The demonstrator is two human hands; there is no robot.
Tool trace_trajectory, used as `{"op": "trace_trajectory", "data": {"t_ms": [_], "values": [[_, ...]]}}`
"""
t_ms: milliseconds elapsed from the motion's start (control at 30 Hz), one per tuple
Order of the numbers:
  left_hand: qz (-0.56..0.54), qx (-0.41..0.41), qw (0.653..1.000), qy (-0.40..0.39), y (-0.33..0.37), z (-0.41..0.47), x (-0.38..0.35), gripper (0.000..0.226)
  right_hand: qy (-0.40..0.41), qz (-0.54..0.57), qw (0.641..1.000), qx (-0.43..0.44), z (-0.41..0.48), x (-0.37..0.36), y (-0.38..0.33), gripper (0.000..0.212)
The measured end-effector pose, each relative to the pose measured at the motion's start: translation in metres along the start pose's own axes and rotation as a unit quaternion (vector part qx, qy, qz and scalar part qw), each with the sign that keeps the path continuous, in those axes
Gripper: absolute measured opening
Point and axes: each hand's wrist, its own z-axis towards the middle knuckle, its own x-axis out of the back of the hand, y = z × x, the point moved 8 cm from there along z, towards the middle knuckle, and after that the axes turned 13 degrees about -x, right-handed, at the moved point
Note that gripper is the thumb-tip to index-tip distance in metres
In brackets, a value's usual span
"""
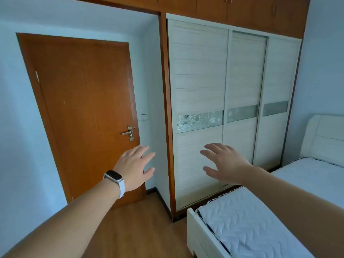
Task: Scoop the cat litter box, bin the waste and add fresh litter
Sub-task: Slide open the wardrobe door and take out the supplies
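No litter box, scoop, bin or litter bag shows in the head view. My left hand [135, 167] is stretched out in front of me with fingers straight and spread, holding nothing; a smart watch with a white strap sits on its wrist. My right hand [224, 163] is held out at the same height, fingers spread and relaxed, also holding nothing. Both hands hover in the air, touching nothing.
A brown wooden door [83, 112] with a metal handle [128, 133] stands shut ahead on the left. A white sliding-door wardrobe [223, 101] fills the wall to the right. A white bed with a bare quilted mattress [247, 226] lies at lower right. Wooden floor [141, 228] runs to the door.
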Motion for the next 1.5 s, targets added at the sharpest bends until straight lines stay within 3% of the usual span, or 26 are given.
{"op": "trace_trajectory", "data": {"t_ms": [467, 700, 933, 1133, 1300, 1500], "values": [[0.019, 0.006, 1.0, 0.022, 0.028, 0.023, -0.005, 0.057, 0.017, 0.017, 0.998, 0.053, 0.009, -0.018, 0.028, 0.071], [0.012, 0.001, 1.0, 0.021, 0.006, 0.049, -0.033, 0.058, 0.006, 0.035, 0.998, 0.045, 0.053, -0.046, 0.029, 0.068], [0.009, -0.02, 1.0, 0.013, -0.063, 0.109, -0.096, 0.058, -0.014, 0.021, 0.999, 0.035, 0.133, -0.102, 0.008, 0.073], [-0.017, -0.032, 0.999, 0.008, -0.145, 0.163, -0.155, 0.057, -0.042, -0.004, 0.999, 0.018, 0.228, -0.136, -0.012, 0.06], [-0.023, -0.037, 0.999, 0.019, -0.212, 0.207, -0.18, 0.056, -0.016, -0.008, 1.0, -0.001, 0.297, -0.143, -0.028, 0.059], [-0.037, -0.06, 0.997, 0.03, -0.244, 0.246, -0.204, 0.056, -0.015, -0.009, 1.0, -0.011, 0.357, -0.158, -0.036, 0.06]]}}
